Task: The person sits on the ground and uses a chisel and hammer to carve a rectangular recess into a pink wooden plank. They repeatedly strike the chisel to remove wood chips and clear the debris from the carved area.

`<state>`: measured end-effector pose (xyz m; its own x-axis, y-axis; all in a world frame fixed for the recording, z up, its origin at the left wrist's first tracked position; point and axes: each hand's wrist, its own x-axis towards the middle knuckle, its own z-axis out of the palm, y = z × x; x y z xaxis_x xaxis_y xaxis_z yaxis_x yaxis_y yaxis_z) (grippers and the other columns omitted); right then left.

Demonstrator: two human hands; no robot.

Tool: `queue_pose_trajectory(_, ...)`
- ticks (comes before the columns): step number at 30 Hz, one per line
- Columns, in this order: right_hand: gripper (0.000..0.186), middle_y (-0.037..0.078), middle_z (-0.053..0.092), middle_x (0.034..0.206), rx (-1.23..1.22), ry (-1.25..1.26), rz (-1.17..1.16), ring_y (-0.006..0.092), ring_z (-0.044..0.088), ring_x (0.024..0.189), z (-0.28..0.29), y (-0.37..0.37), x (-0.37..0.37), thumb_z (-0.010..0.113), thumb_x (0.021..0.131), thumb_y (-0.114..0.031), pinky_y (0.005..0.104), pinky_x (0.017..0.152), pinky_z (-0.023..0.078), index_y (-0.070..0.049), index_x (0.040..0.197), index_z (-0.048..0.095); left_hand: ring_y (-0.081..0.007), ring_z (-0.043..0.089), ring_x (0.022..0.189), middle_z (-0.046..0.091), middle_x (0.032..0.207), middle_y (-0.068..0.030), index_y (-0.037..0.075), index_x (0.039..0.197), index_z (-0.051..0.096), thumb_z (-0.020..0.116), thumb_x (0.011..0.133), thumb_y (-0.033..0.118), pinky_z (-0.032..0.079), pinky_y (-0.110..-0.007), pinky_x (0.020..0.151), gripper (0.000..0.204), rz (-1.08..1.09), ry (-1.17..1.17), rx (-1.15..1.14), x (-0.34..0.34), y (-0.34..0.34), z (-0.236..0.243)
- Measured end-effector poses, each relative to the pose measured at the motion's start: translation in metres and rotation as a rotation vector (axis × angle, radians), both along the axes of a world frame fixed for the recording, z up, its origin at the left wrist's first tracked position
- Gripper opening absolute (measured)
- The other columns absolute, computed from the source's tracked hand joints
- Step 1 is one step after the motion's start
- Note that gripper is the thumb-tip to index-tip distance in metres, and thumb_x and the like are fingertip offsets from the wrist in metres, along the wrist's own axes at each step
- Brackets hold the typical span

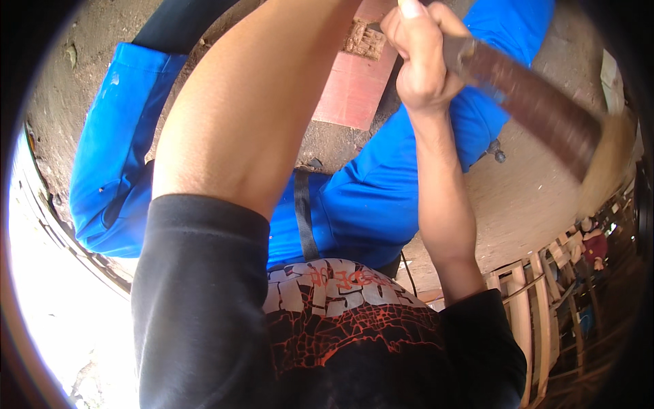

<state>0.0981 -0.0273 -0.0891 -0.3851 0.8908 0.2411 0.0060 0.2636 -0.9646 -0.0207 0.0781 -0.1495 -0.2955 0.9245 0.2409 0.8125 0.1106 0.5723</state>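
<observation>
My right hand (424,65) is closed near the top of the view, with the thumb pointing up. From its grip a thick brown wooden mallet (531,102) slants down to the right, smeared by motion toward its pale far end. My left forearm (252,88) reaches past the upper edge, so the left hand is out of sight. Between the arms a reddish flat board (351,88) lies on the ground. A small piece of carved wood (364,41) shows at the board's upper part, close to my right hand.
My legs in blue trousers (119,150) are bent on either side of the board, over bare earthen floor (518,204). Wooden slats (521,307) stand at the lower right. Beyond them is a person in dark red (595,249). Bright light fills the lower left.
</observation>
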Motion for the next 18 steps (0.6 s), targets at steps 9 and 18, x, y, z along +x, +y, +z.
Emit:
queue_pose_trajectory(9,0.028,0.007,0.059,0.065,0.25,-0.117,0.047,0.0107,0.05,0.055,0.001,-0.02,0.002,0.061,0.088,0.004,0.0273,0.05,0.041,0.0,0.065,0.046,-0.0506,0.043,0.127,0.042,0.14,-0.0241,0.0,0.133,0.048,0.08,0.07,0.046,0.039,-0.056,0.109,0.083,-0.021,-0.027,0.022,-0.005,-0.001,-0.001)
queue_pose_trajectory(18,0.037,0.006,0.043,0.053,0.402,-0.015,0.123,0.0168,0.042,0.047,-0.015,-0.04,-0.015,0.065,0.081,0.008,0.0311,0.046,0.032,-0.004,0.057,0.04,-0.0262,0.063,0.114,0.065,0.122,-0.0147,0.0,0.124,0.058,0.069,0.09,0.018,0.05,-0.039,0.098,0.039,-0.199,-0.788,0.239,-0.065,-0.066,0.053)
